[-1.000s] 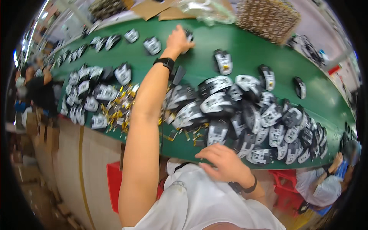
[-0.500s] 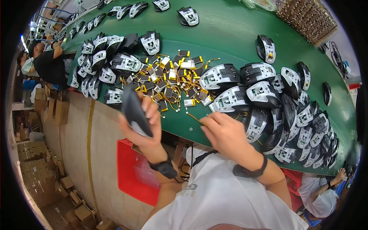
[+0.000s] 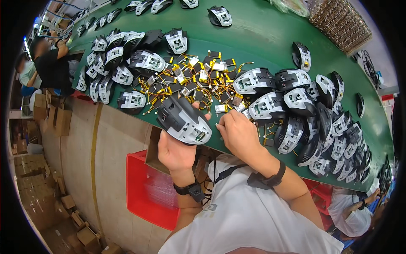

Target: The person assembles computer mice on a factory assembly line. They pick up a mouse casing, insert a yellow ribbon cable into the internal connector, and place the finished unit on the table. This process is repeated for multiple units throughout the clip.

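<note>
A black and silver computer mouse [image 3: 186, 122] without its full cover lies across my left hand [image 3: 175, 152], bottom-heavy end toward the table edge. The fingers are wrapped under its far side. Its grey frame with cut-outs faces up, and a bit of green circuit board shows in it. Close by on the right, my right hand [image 3: 243, 134] is closed in a pinch over the green table [image 3: 237, 34]; what its fingertips hold is hidden. Beyond both hands spreads a pile of small battery packs [image 3: 198, 82] with yellow tape and thin coloured wires.
Similar mice [image 3: 270, 108] are heaped to the right, and another heap of mice [image 3: 105, 63] stands at the left. A brown divided tray [image 3: 340, 25] is at the far right. Below the table edge sits a red bin [image 3: 137, 190]. Co-workers are at both sides; cardboard boxes [image 3: 63, 120] line the floor.
My left hand has turned the mouse from edge-on to frame-up and brought it right, closer to my right hand. The wire seen at my right fingertips before no longer shows.
</note>
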A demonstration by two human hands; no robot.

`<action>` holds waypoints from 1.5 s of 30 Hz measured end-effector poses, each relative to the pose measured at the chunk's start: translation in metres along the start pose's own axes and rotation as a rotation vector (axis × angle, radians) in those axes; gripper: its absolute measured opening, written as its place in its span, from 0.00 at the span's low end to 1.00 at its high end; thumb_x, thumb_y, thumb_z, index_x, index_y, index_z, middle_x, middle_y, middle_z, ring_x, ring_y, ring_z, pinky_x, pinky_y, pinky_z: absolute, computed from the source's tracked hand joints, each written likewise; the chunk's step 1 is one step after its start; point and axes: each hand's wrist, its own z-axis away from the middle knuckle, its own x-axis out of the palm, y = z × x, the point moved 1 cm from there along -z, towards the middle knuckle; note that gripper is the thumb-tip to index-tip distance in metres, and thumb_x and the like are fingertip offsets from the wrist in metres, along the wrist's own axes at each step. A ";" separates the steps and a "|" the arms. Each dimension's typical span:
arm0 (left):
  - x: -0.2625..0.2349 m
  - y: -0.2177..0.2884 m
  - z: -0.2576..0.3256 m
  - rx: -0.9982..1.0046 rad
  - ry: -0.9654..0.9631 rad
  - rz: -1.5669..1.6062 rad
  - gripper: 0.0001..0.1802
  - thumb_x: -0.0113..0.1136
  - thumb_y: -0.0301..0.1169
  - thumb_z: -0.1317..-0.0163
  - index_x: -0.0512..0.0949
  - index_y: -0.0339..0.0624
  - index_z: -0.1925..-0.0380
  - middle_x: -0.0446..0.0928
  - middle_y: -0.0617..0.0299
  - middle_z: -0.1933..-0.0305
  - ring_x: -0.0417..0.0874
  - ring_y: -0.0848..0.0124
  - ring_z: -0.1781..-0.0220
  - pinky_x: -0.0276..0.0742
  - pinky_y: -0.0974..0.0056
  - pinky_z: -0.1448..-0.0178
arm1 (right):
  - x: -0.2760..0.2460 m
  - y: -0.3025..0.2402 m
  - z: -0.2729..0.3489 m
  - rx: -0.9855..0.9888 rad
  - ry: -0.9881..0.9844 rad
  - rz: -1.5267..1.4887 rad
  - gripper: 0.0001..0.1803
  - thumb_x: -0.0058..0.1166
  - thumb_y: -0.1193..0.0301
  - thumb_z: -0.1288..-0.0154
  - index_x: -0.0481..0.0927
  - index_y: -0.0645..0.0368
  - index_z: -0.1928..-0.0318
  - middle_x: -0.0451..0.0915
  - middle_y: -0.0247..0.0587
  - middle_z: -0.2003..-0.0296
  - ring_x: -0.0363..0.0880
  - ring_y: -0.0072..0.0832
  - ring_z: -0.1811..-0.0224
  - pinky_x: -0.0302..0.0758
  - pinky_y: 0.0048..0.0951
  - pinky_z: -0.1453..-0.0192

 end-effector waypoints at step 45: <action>0.094 -0.081 -0.002 -0.238 -0.036 -0.037 0.42 0.44 0.57 0.33 0.53 0.39 0.28 0.73 0.45 0.48 0.80 0.59 0.53 0.80 0.56 0.51 | -0.131 0.019 0.035 -0.295 0.150 -0.244 0.13 0.64 0.78 0.53 0.79 0.62 0.64 0.74 0.38 0.70 0.70 0.37 0.66 0.71 0.33 0.62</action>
